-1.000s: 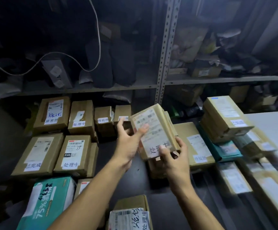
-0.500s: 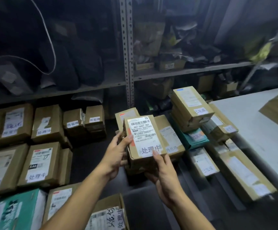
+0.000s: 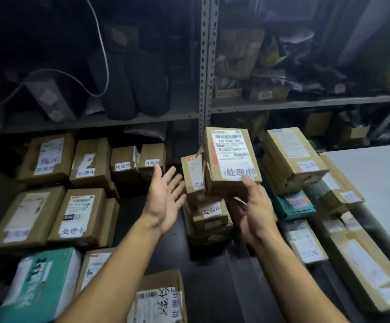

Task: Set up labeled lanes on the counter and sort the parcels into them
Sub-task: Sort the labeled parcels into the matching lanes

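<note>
Dim storeroom: perforated grey metal shelving (image 3: pixel 205 66) behind, dark matte counter (image 3: pixel 203 271) below, pale flat tabletop (image 3: pixel 375 173) at right. Shelves hold crumpled dark bags and loose packaging, details too dark to read

Held parcel (image 3: pixel 232 162): small rectangular kraft cardboard box, corners a bit crushed, one flap edge lifting on its left side. White printed shipping label covers most of the top face, barcode blurred; white strip at the bottom hand-lettered 处理中. Box is tilted upright, face toward the camera, over the centre stack (image 3: pixel 206 213) of similar brown boxes carrying the same strip; whether it touches that stack, cannot tell

Right hand (image 3: pixel 253 210) grasps the box from beneath, thumb pressed on the lower label edge, fingers hidden behind it. Left hand (image 3: pixel 166 199) is released: palm up, fingers spread, just beside the stack, holding nothing

Left group: taped brown cartons (image 3: pixel 77 215) with white labels, plus a glossy teal-and-white pack (image 3: pixel 37 283) near the bottom edge. Right group: taller carton stack (image 3: pixel 291 157) marked 已完成 over a teal mailer (image 3: pixel 298 206), flat cartons (image 3: pixel 361 271) alongside the tabletop
</note>
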The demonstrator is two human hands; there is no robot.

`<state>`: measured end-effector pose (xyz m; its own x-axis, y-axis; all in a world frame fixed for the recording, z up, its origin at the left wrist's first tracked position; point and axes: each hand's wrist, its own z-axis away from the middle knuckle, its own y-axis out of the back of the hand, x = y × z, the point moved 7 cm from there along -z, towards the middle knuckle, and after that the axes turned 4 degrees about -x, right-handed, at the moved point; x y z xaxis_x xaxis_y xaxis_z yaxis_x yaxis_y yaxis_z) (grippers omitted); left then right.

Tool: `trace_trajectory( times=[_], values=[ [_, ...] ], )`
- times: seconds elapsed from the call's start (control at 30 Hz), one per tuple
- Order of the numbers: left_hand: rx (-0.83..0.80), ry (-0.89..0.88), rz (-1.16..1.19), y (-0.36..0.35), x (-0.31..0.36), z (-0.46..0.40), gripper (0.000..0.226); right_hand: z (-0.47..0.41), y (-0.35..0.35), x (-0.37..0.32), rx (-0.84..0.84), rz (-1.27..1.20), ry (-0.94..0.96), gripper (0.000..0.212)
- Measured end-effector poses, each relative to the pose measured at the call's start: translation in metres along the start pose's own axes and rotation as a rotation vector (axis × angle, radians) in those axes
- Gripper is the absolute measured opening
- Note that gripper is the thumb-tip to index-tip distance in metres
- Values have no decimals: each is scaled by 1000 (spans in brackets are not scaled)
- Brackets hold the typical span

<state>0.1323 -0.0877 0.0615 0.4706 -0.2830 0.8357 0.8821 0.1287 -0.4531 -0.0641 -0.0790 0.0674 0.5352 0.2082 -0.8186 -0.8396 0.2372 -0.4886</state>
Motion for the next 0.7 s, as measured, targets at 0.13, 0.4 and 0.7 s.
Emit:
trace_trajectory(
  times=[0.13,0.4,0.7],
  values=[
    [-39,-41,22,-9,17,-18,81,-35,-28,-11,-16,144,25,37],
    [-105,-82,-266,-31,26,-45,35,-71,-51,-1,-64,457,4,44],
    [-71,-51,-302,-17,9,-72,40,-94,-42,-2,-91,808,44,41]
  ],
)
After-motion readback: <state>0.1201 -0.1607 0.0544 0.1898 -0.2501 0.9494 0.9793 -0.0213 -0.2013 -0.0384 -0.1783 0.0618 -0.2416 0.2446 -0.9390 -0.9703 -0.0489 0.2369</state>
